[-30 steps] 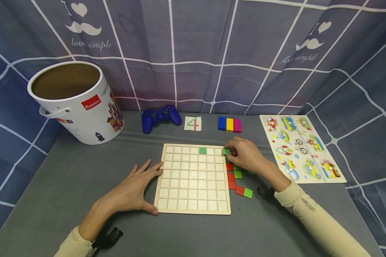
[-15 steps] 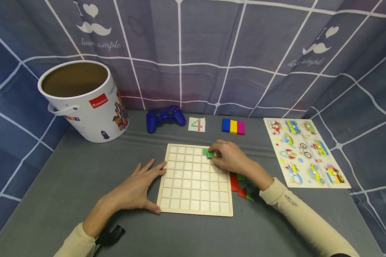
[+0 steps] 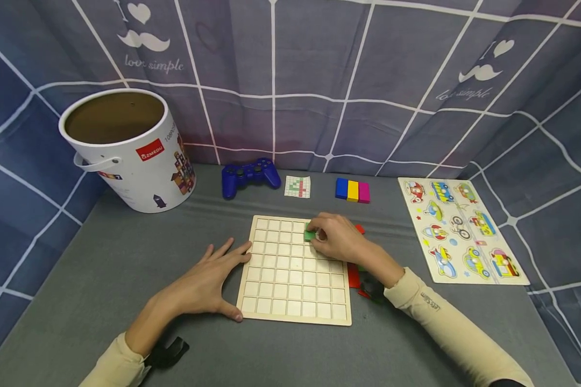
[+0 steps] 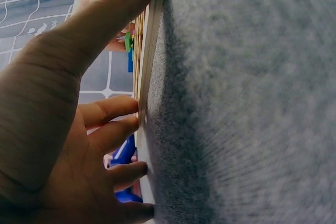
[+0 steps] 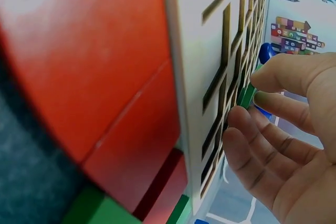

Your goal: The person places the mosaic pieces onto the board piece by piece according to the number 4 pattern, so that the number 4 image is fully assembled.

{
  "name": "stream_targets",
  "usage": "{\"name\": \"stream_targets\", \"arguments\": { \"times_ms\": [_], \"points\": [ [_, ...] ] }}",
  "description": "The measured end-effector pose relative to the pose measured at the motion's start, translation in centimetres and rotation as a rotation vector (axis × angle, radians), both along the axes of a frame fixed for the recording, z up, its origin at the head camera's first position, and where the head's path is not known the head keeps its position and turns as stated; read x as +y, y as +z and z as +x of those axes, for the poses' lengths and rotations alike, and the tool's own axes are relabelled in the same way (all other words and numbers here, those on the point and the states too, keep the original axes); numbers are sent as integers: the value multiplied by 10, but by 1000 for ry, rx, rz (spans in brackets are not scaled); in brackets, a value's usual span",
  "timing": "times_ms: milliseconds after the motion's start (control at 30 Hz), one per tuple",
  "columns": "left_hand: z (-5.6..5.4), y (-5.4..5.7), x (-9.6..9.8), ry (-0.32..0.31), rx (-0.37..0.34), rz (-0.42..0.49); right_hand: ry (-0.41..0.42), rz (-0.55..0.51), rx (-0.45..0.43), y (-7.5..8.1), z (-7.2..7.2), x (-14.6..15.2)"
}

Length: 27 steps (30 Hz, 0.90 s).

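A pale wooden grid board with raised dividers lies on the grey table. My left hand rests along its left side, fingers spread, with fingertips and thumb at the board's edge. Over the far rows, my right hand pinches a small green square tile between thumb and fingers. The right wrist view has this tile tilted at the cells, with the thumb on one side. Another green tile sits just beyond it in the far row, partly hidden by the hand.
Red tiles and some green ones lie by the board's right edge, partly under the right arm. Behind are a blue game controller, a small pattern card and coloured blocks. A white bucket and a picture puzzle flank them.
My right hand has carried the green tile left from the board's right edge, then slightly nearer, below the green tile in the far row. The left hand has stayed at the board's edge.
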<state>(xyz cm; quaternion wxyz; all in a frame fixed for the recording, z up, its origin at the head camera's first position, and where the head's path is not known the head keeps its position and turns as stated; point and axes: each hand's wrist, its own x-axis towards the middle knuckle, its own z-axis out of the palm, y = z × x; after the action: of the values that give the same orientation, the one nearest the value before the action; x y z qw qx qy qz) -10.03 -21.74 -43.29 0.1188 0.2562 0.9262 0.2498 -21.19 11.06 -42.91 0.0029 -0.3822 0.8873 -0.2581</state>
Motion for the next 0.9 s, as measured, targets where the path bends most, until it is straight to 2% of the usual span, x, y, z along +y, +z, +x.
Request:
{"name": "stream_targets", "arguments": {
  "times_ms": [333,567,900],
  "points": [
    [-1,0,1,1,3,1,10,33,38,1,3,-13],
    [0,0,0,1,0,2,21,49,15,1,5,-23],
    [-1,-1,0,-1,-2,2,48,64,21,4,0,-26]
  ]
}}
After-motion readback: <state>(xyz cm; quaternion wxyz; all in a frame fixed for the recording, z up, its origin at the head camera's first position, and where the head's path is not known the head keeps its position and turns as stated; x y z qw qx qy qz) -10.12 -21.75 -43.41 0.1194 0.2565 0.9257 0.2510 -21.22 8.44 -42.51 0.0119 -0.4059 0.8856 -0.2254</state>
